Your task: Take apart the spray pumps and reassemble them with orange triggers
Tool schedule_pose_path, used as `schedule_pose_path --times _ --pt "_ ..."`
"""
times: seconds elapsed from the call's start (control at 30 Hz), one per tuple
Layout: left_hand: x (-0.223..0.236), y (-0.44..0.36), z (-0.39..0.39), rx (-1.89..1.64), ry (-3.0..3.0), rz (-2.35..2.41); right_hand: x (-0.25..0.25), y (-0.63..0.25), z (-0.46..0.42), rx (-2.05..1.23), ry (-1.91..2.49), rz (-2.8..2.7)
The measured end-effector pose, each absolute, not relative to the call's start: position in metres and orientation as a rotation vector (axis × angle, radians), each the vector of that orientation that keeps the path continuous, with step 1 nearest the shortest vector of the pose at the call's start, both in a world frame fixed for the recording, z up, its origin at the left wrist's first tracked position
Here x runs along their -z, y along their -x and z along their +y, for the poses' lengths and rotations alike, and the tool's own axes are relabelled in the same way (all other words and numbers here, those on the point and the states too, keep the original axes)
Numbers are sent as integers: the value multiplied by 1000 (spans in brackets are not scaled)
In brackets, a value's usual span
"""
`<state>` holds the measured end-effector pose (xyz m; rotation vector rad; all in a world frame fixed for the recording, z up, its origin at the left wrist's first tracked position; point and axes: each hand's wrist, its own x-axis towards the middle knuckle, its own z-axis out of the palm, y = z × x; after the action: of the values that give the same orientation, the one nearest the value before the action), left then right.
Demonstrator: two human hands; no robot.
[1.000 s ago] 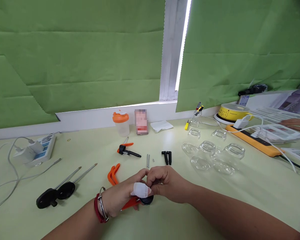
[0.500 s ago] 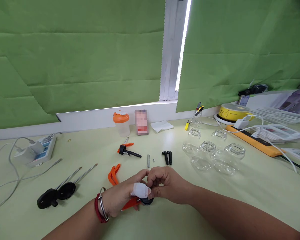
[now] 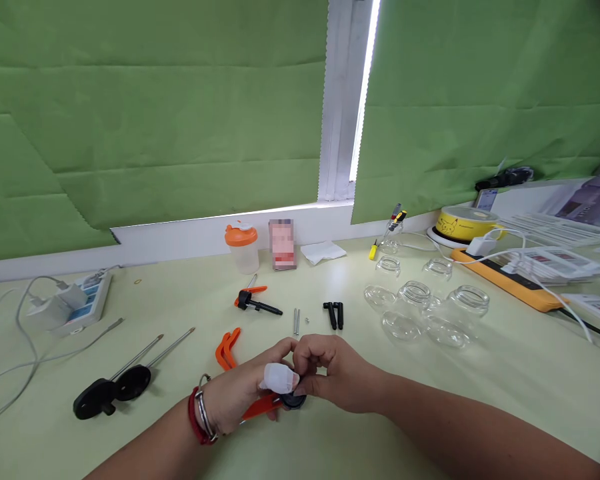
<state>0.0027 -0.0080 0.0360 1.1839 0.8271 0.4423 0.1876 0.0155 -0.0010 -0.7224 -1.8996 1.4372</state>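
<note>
Near the front of the table, my left hand [image 3: 237,393] is closed around an orange-handled piece [image 3: 263,405] with a round black cap [image 3: 294,400]. White wrapping covers its thumb. Thumb and fingers of my right hand [image 3: 345,377] are pinched together against the cap; anything small between them is hidden. Just beyond the left hand lie loose orange levers [image 3: 227,348]. Farther back rests a similar orange-and-black piece [image 3: 255,302]. Two thin screws [image 3: 297,321], a tiny metal part [image 3: 307,321] and black L-shaped pieces [image 3: 334,315] lie ahead of my hands.
Several clear jars [image 3: 414,307] stand on the right, near an orange power strip [image 3: 510,280]. To the left are black lids with metal rods [image 3: 133,383] and a white power strip [image 3: 97,300] with cables. An orange-lidded cup [image 3: 243,250] stands at the back, beside a folded tissue [image 3: 323,252].
Both hands keep nearly the same grip at the black cap. My wrapped left thumb has shifted very slightly left; the things on the table stay in place.
</note>
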Motion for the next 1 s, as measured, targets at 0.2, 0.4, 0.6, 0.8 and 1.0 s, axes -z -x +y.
schedule_pose_path --times 0.2,0.4,0.6,0.8,1.0 --pt "-39 -4 -10 -460 -1172 861 1 -186 15 -1485 713 -1863" --pt "-37 -4 -9 -461 -1162 838 1 -186 14 -1520 699 -1846" --pt "-38 -4 -9 -450 -1174 855 4 -186 13 -1492 681 -1846" --pt "-37 -3 -9 -454 -1180 845 5 -186 14 -1482 690 -1855" --pt "-38 -3 -9 -445 -1174 854 5 -185 14 -1533 666 -1819"
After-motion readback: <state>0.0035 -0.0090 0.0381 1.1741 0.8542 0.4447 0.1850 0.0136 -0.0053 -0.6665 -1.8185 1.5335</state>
